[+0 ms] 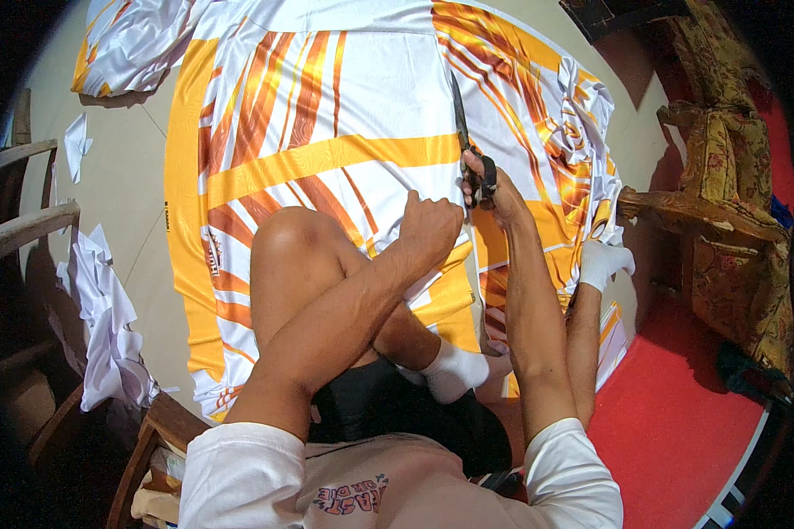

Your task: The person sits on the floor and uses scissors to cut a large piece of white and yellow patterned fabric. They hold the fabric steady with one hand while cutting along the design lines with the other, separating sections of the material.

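Observation:
White fabric printed with orange and yellow stripes lies spread over the floor in front of me and under my legs. My right hand is wrapped round the dark handles of a pair of scissors. Their long blades point away from me, along a line between two printed panels. Just left of the handles, my left hand is closed, its fingers pinching the fabric near that line. Below the hands, a narrow gap between the panels runs toward my feet.
A bunched piece of the cloth lies at the far left. White scraps hang by a wooden chair on the left. To the right stand a patterned upholstered chair and a red carpet. My bent knee rests over the cloth.

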Available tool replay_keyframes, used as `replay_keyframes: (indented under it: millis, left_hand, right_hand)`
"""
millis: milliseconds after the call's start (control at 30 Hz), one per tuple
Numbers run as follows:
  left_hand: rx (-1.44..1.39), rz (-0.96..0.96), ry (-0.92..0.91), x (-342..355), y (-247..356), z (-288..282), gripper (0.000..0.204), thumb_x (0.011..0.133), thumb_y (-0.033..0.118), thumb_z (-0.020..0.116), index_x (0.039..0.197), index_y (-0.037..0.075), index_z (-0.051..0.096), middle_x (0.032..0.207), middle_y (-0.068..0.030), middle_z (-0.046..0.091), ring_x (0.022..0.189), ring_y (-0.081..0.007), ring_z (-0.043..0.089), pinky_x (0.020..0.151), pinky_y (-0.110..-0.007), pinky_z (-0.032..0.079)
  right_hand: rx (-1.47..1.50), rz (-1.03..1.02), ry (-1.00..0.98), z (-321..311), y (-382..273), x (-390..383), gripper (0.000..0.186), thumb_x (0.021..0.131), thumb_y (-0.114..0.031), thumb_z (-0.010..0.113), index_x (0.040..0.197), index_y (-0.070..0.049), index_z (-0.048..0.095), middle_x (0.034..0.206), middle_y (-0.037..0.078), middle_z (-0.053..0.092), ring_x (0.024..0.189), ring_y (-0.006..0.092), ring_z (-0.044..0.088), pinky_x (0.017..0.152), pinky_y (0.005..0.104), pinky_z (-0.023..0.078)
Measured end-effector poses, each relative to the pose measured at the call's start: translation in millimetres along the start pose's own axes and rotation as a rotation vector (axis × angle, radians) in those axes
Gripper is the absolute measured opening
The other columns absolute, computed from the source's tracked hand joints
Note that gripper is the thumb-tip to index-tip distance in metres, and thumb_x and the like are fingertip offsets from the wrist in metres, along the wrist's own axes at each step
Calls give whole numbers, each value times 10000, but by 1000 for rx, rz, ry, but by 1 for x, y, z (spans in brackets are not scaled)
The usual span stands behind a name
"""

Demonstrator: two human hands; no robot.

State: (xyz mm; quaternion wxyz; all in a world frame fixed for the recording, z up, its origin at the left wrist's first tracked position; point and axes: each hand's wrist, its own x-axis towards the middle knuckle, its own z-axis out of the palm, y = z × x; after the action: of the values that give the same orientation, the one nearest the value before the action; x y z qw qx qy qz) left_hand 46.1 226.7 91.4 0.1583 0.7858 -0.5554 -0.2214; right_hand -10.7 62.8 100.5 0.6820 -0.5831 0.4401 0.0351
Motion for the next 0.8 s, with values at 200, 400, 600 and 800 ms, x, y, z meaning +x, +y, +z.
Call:
replay_keyframes:
  millis: [200, 400, 600, 800]
  left_hand:
    - [30, -7, 34, 1, -3, 7, 125, 865, 155, 602, 872, 88, 707, 802, -132, 730, 720, -289, 723, 770, -457, 451]
    - [11, 9, 30, 0, -2, 1, 122, 864, 147, 599, 857, 88, 705, 786, -128, 724, 711, -289, 719, 755, -456, 444]
    - [-11, 8, 44, -2, -2, 0, 115, 857, 147, 610, 854, 81, 704, 775, -124, 721, 702, -292, 717, 737, -456, 438]
    - [11, -7, -28, 1, -3, 1, 128, 842, 173, 626, 887, 83, 705, 820, -138, 724, 742, -300, 724, 768, -480, 468]
  right_hand:
    - [-97, 26, 15, 4, -11, 1, 491, 844, -614, 717, 828, -142, 585, 633, -20, 559, 505, 74, 511, 456, 228, 351]
    - [-144, 48, 16, -2, -6, 7, 488, 856, -622, 705, 858, -146, 595, 641, -7, 587, 515, 80, 527, 455, 213, 354]
    - [-202, -52, 108, 4, -7, 5, 462, 849, -555, 755, 746, -132, 599, 613, -26, 547, 507, 83, 496, 467, 224, 342]
    - [-288, -26, 89, 9, -12, 6, 463, 858, -558, 741, 724, -138, 602, 609, -30, 544, 509, 73, 493, 468, 237, 341]
